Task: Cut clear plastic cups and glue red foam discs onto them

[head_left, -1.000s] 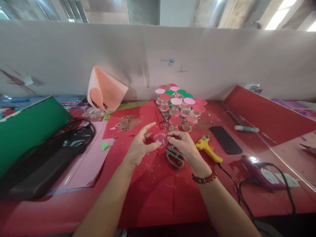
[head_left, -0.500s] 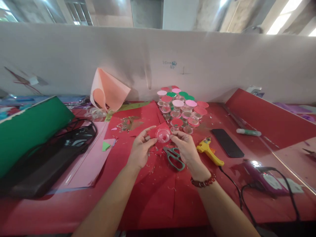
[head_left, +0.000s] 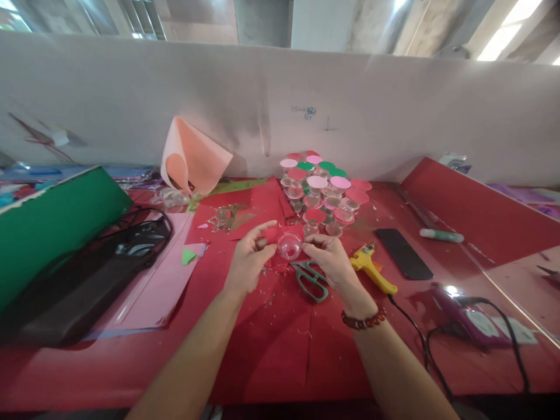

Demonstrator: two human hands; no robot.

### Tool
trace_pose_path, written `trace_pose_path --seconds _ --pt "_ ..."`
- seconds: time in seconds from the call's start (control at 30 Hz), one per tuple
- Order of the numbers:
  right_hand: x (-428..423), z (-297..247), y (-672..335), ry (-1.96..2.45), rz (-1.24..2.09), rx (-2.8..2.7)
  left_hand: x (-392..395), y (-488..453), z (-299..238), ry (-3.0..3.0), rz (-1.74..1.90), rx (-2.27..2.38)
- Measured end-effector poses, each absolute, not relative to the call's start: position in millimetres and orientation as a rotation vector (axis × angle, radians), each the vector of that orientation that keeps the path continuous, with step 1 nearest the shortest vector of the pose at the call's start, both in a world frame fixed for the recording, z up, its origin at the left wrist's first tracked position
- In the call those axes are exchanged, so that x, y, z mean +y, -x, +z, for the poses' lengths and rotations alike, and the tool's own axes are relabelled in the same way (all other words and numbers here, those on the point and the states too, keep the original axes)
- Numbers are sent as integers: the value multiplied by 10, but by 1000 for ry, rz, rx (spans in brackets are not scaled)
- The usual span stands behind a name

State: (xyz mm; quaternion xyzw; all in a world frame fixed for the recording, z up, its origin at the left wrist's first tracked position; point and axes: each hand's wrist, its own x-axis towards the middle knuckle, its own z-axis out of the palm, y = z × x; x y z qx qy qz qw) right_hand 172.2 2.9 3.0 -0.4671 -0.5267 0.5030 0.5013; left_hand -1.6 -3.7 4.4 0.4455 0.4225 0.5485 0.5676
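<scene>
Remotely, I view a littered red tabletop [head_left: 109, 373], pale partition [head_left: 196, 87] behind, clear cup [head_left: 289, 247] above the surface, right hand [head_left: 331, 258] pinching its rim, left hand [head_left: 248, 259] with thumb and forefinger apart, hold unclear.

Left hand [head_left: 245, 265] up, forefinger [head_left: 263, 228] stretched, thumb [head_left: 266, 252] pointing inward | right hand [head_left: 331, 262] facing it, fingertips [head_left: 307, 245] pinching | both forearms [head_left: 188, 350] angling in, and they're nearly mirrored!

Both forearms [head_left: 196, 344] are bare; a bracelet [head_left: 364, 320] of round, dark red beads circles the right wrist [head_left: 355, 298].
</scene>
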Motion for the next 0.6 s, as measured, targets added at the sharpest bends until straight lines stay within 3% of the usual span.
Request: trace_pose_path --seconds 0.6 --pt "22 -17 -1738 1155 1262 -1258 -76 9 79 -1136 1214 937"
